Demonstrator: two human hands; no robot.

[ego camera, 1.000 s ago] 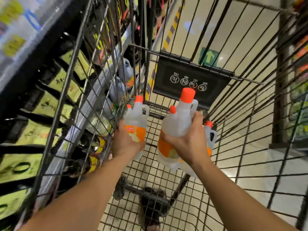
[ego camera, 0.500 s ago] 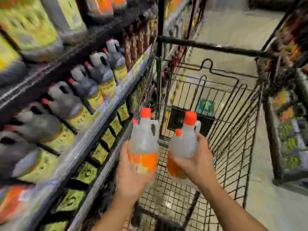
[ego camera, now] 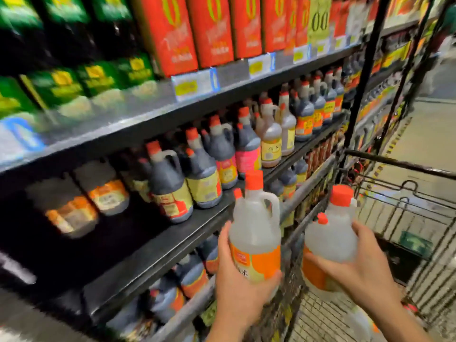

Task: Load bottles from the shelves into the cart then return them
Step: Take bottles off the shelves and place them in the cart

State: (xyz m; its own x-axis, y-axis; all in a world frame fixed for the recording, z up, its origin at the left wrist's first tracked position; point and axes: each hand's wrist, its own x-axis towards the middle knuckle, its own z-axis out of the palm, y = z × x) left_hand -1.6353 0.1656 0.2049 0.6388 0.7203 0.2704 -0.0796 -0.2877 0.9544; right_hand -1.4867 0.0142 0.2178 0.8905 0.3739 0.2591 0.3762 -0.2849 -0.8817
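yellow shelf sign [ego camera: 320, 21]: "00" | label on left clear bottle [ego camera: 254, 230]: "米"

Two held bottles [ego camera: 254, 230] [ego camera: 330, 240], two hands [ego camera: 237, 285] [ego camera: 362, 270]

Green cartons [ego camera: 61, 87], upper shelf, left: smeared, print unreadable; price tags [ego camera: 195, 85] on the shelf edge: text too blurred to read; orange-labelled bottles [ego camera: 71, 213], middle shelf, far left: outlines smeared, caps not discernible; left-hand bottle [ego camera: 255, 233]: base hidden by the gripping left hand [ego camera: 237, 287]; right-hand bottle [ego camera: 330, 240]: lower part behind the gripping right hand [ego camera: 357, 265]; both forearms: cut off at the bottom edge; cart [ego camera: 399, 165]: cut off at the right edge.
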